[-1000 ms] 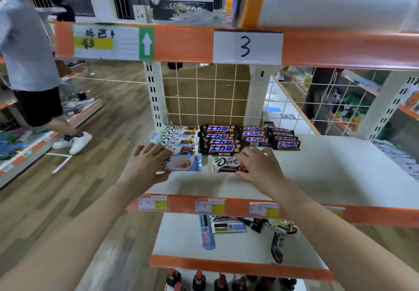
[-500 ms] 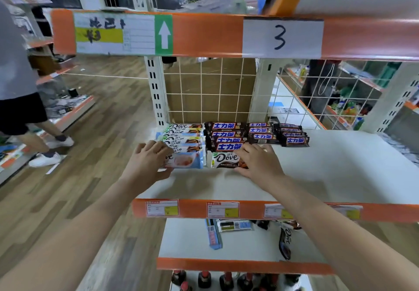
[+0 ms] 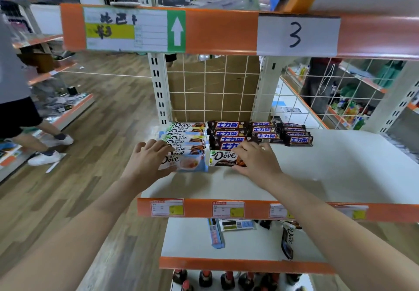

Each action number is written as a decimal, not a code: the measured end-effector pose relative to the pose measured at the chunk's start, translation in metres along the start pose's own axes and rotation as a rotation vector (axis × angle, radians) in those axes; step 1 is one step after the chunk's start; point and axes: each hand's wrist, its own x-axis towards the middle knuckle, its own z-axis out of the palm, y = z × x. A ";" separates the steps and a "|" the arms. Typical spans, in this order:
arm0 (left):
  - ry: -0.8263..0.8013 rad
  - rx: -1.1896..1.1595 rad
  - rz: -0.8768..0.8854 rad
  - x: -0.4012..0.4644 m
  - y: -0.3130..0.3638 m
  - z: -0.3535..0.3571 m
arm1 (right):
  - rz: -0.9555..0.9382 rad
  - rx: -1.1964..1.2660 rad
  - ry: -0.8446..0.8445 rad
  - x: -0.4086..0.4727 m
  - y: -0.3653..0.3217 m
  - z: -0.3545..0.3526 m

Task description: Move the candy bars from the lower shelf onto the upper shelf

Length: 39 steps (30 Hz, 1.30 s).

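Observation:
On the upper white shelf (image 3: 328,172) lie rows of candy bars: light Dove bars (image 3: 183,136) at the left and several brown Snickers bars (image 3: 260,131) to the right. My left hand (image 3: 147,161) grips the left end of a pale blue Dove bar (image 3: 190,162) at the front of the left row. My right hand (image 3: 256,161) holds the right end of a dark Dove bar (image 3: 223,158) lying beside it. On the lower shelf (image 3: 188,240) remain a blue bar (image 3: 216,236), a white-blue bar (image 3: 237,225) and a dark Dove bar (image 3: 287,240).
An orange rail with price tags (image 3: 229,209) edges the upper shelf. Above hangs another orange shelf edge marked 3 (image 3: 294,34). A wire grid (image 3: 213,88) backs the shelf. Bottles (image 3: 226,279) stand below. A person's legs (image 3: 34,131) are at the left on the wooden floor.
Both hands have stayed on the two front Dove bars, nudging them slightly back toward the rows. The camera view has shifted closer and lower. The person at the left stepped further left.

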 end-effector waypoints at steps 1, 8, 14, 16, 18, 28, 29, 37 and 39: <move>0.005 0.005 -0.003 -0.001 -0.001 -0.002 | -0.006 0.005 0.002 0.002 -0.003 -0.001; 0.002 0.020 -0.044 -0.014 -0.017 -0.011 | -0.071 0.048 0.022 0.014 -0.035 -0.005; 0.003 0.005 -0.077 -0.030 -0.028 -0.018 | -0.151 0.042 0.032 0.028 -0.071 -0.001; -0.011 0.012 -0.088 -0.035 -0.032 -0.021 | -0.176 0.039 0.043 0.033 -0.082 0.003; -0.018 0.005 -0.107 -0.039 -0.037 -0.023 | -0.195 0.034 0.051 0.037 -0.091 0.005; -0.043 -0.012 -0.137 -0.050 -0.045 -0.021 | -0.190 0.072 0.050 0.042 -0.102 0.011; -0.043 -0.014 -0.136 -0.049 -0.044 -0.021 | -0.188 0.073 0.049 0.042 -0.102 0.011; -0.041 -0.039 -0.107 -0.041 -0.034 -0.022 | -0.168 0.073 0.073 0.035 -0.095 0.006; -0.045 -0.053 -0.109 -0.037 -0.028 -0.023 | -0.148 0.066 0.075 0.031 -0.087 0.003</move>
